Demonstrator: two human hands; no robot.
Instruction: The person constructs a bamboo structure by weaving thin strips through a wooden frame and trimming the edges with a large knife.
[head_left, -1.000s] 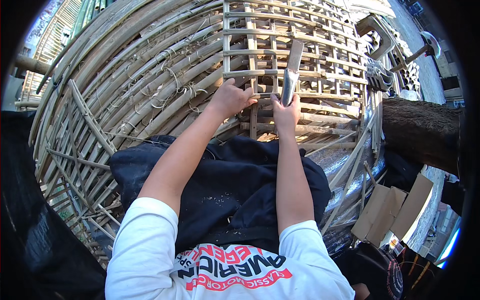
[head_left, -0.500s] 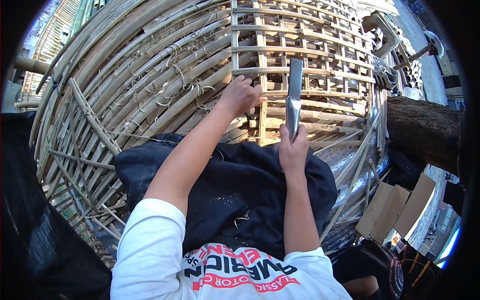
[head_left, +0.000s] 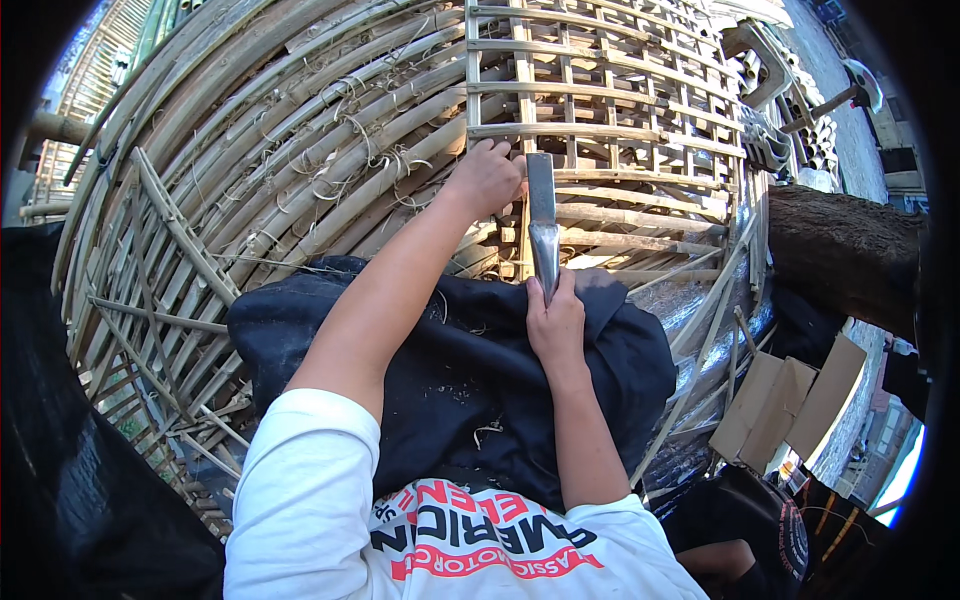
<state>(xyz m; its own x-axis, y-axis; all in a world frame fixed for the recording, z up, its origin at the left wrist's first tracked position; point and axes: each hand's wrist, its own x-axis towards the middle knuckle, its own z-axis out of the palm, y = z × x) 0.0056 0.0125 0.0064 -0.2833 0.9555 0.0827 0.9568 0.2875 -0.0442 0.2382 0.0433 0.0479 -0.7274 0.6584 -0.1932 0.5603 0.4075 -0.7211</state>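
Observation:
My left hand (head_left: 487, 178) is closed around the lower left corner of a bamboo lattice (head_left: 600, 90), its fingers on the end of a crosswise strip. An upright bamboo slat (head_left: 526, 245) runs down below that hand toward my lap. In my right hand (head_left: 558, 315) is a steel knife-like tool (head_left: 542, 195) with a flat, square-ended blade and a tapered metal handle. Its blade points away from me, and its tip is close beside my left fingers. Whether the blade touches the strip, I cannot tell. Dark cloth (head_left: 470, 375) covers my lap, with a few shavings on it.
Split bamboo strips (head_left: 300, 150) with curly shavings lie piled at the left. A thick log (head_left: 850, 250) is at the right, near a hammer-like tool (head_left: 835, 105). Cardboard (head_left: 765, 410) stands lower right. Part of another person (head_left: 735, 540) shows at the lower right edge.
My right hand has brought the knife-like tool left and nearer to me, so its blade is now beside my left fingers. The left hand stays at the lattice corner.

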